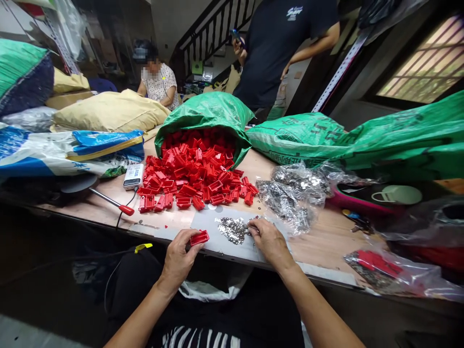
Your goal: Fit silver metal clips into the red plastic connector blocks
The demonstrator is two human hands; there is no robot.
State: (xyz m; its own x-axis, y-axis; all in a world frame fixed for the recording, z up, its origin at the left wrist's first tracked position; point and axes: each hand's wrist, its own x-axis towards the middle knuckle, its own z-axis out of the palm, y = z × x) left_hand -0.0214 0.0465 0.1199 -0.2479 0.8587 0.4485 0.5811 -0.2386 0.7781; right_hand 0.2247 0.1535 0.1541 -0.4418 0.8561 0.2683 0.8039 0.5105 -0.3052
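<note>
Between the thumb and fingers of my left hand (180, 258) is a small red plastic box (199, 237), its hollow side showing, held just over the table's front edge. My right hand (268, 240) is at the right side of a pile of small shiny metal pieces (232, 229). Its fingers are pinched together, and whatever is between them is too small to make out. The metal pile lies on a grey sheet (208, 219). Behind it, a heap of similar red plastic boxes (195, 169) spills from a green woven sack (206, 108).
Clear plastic bags of metal pieces (290, 198) lie at right. A lever with a red handle (126, 210) juts out at left, near a white device (134, 176) with a cable. More green sacks (300, 133) line the back. Two people are beyond the table, one holding a phone (236, 36).
</note>
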